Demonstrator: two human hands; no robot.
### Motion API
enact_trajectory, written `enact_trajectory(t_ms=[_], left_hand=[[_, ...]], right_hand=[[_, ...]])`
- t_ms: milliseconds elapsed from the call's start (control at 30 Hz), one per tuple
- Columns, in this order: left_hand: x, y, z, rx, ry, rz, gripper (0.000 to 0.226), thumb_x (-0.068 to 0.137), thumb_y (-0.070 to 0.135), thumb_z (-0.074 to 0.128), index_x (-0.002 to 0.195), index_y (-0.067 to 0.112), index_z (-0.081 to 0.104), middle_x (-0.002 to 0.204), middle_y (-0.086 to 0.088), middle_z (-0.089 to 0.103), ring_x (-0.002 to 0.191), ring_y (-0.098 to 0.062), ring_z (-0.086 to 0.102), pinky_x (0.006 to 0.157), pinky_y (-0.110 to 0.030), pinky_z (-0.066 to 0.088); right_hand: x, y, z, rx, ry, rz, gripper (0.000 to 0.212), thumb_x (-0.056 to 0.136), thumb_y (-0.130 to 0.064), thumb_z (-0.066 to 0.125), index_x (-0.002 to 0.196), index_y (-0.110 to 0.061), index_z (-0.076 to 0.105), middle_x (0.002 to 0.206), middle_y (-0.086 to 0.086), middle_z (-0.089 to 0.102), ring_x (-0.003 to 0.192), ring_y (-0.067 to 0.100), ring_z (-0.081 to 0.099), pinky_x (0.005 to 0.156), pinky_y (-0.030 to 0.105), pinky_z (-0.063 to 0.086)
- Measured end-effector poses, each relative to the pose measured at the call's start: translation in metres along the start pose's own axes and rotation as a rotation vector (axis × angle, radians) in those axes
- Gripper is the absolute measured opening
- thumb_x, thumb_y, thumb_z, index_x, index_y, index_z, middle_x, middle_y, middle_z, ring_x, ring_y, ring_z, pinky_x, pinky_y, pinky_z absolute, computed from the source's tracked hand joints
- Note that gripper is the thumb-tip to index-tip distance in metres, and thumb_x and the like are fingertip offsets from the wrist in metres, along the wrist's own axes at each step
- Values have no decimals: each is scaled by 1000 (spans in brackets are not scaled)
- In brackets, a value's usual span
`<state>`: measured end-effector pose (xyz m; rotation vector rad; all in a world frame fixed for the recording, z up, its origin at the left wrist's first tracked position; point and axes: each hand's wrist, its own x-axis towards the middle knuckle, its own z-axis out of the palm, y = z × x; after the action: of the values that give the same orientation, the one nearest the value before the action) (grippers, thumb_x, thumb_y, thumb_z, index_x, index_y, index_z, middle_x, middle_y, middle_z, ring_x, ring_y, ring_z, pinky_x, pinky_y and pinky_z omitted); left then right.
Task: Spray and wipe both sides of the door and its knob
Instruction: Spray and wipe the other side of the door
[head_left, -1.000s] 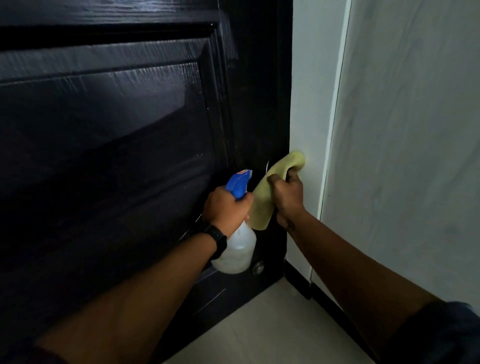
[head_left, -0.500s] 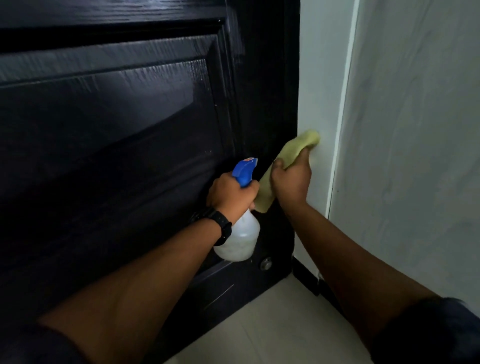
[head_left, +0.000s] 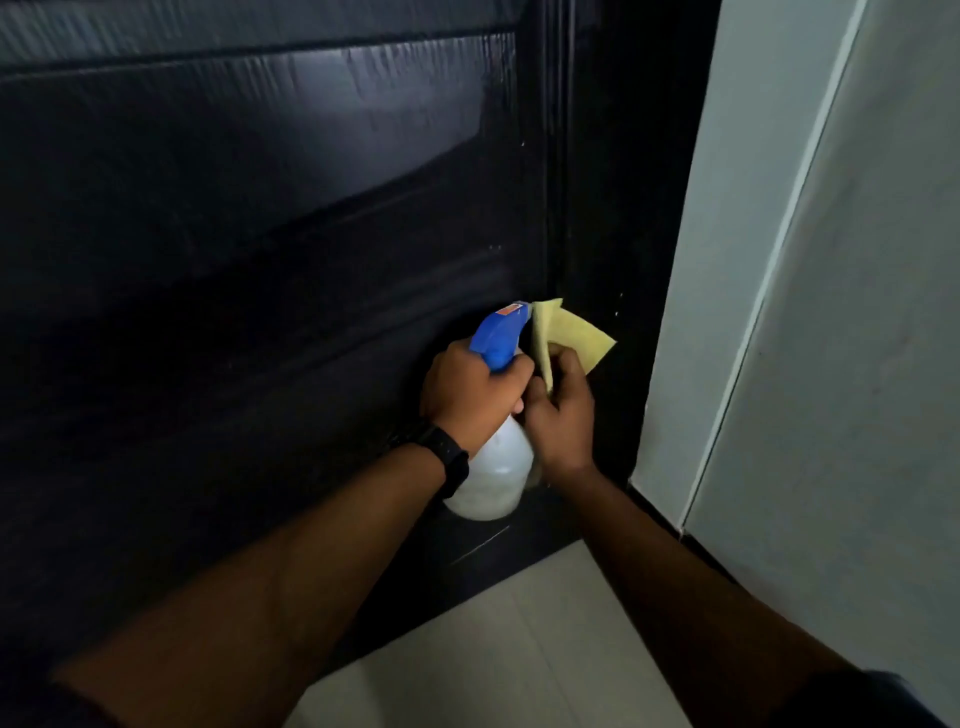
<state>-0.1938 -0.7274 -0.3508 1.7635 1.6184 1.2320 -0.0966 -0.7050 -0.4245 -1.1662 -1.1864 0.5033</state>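
Cloth (head_left: 571, 332) shifted left off door (head_left: 260, 234) edge, pinched in right grip (head_left: 563, 410); vertical stile (head_left: 613, 182) runs above that grip, left grip (head_left: 472, 395) beside it clutching spray bottle (head_left: 491, 483).

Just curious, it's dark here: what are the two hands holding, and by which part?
The left hand grips the spray bottle by its neck, under the blue trigger head. The right hand holds the yellow cloth by its lower part.

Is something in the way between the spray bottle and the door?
It seems so: the cloth, held in the right hand, sits right at the nozzle of the bottle in the left hand. Spray would likely wet the cloth before the door.
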Motion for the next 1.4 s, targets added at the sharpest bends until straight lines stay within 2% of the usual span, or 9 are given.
enact_trajectory(t_ms=[167,300,500,633,800,867,1000,1167,1400], left_hand=[[-22,-34,-20,8,20,-47,36,92,26,65,59,11,64,46,3,63,48,-5,63,60,-15,51],[-37,-55,-27,-9,25,-89,35,89,29,66,63,6,67,51,-3,68,53,-14,67,68,-28,57],[-43,-59,-25,19,27,-88,34,93,22,65,62,8,64,48,1,64,51,-8,64,67,-23,53],[-45,-57,-27,23,3,-104,33,92,24,66,61,11,62,48,1,63,49,-7,62,70,-27,56],[-47,-53,-33,18,-41,-134,34,74,39,59,61,7,63,53,-5,67,53,-16,65,71,-36,59],[-46,-53,-35,33,-40,-110,32,82,36,63,67,8,64,53,-4,67,52,-13,64,71,-35,59],[-43,-55,-37,63,-18,-67,27,89,23,67,68,6,65,54,-4,66,52,-15,64,71,-36,59],[-47,-63,-47,60,-16,-46,29,89,26,67,70,4,65,57,-9,69,55,-18,66,72,-40,59],[-63,-94,-67,-2,-7,-31,42,76,47,54,72,6,61,58,-12,66,59,-29,66,70,-49,57]], right_hand=[[-16,-3,7,95,55,127,35,82,-36,54,113,-19,57,105,3,63,98,19,60,89,47,51],[-21,-2,5,1,62,40,33,84,-29,55,114,-15,58,107,4,61,96,15,58,85,38,52],[-26,0,10,-77,69,-54,29,86,-9,56,114,-13,64,110,3,60,100,14,57,88,37,52],[-23,-2,10,-148,104,-64,32,86,-11,53,114,-13,68,109,6,64,101,22,58,90,40,50],[-25,-7,9,-138,83,-61,28,83,-23,58,110,-17,65,102,1,65,94,16,61,83,41,54],[-24,-7,7,-177,91,-76,31,82,-33,57,109,-19,65,100,-1,65,92,16,61,79,40,54],[-25,-7,16,-174,122,-133,18,86,-24,58,100,-13,56,94,4,57,81,16,54,69,38,50],[-26,-9,25,-237,58,-207,15,87,-12,55,99,-8,48,92,8,50,80,18,49,66,32,44],[-53,-13,49,-289,-126,-298,18,80,-23,44,94,-14,47,86,-1,47,74,14,46,65,27,35]])
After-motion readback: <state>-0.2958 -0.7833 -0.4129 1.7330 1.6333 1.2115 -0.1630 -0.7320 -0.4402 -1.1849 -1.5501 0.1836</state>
